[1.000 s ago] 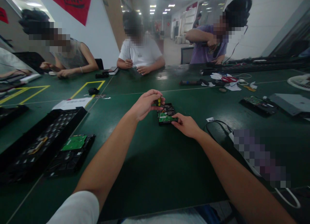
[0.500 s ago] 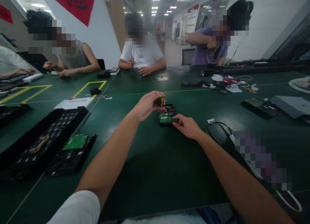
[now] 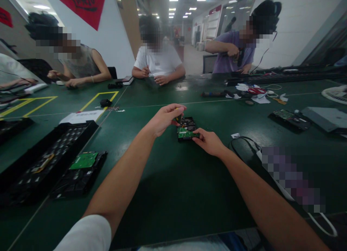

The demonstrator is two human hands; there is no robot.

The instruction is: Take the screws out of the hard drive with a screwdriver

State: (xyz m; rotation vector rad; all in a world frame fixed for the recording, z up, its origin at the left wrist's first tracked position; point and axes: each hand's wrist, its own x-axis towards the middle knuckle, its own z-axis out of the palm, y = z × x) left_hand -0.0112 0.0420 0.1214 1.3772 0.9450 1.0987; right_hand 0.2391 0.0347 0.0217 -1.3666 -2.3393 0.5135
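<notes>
A hard drive with a green circuit board [image 3: 184, 131] lies on the dark green table in front of me. My right hand [image 3: 210, 140] grips its near right edge between thumb and fingers. Above the drive's far left part, my left hand [image 3: 165, 120] is closed around the black-and-yellow handle of a screwdriver [image 3: 178, 118]. The handle stands roughly upright; its tip is too small and covered to make out.
Left of me lie a second hard drive [image 3: 84, 166] and a long black tray [image 3: 51, 153]. At right are another drive [image 3: 288, 120], a grey metal box [image 3: 325, 117] and a cable [image 3: 244, 138]. Several people sit across the table.
My left fingers have shifted slightly on the screwdriver handle, and the hand has dipped a little toward the drive. The right hand and the drive stay put.
</notes>
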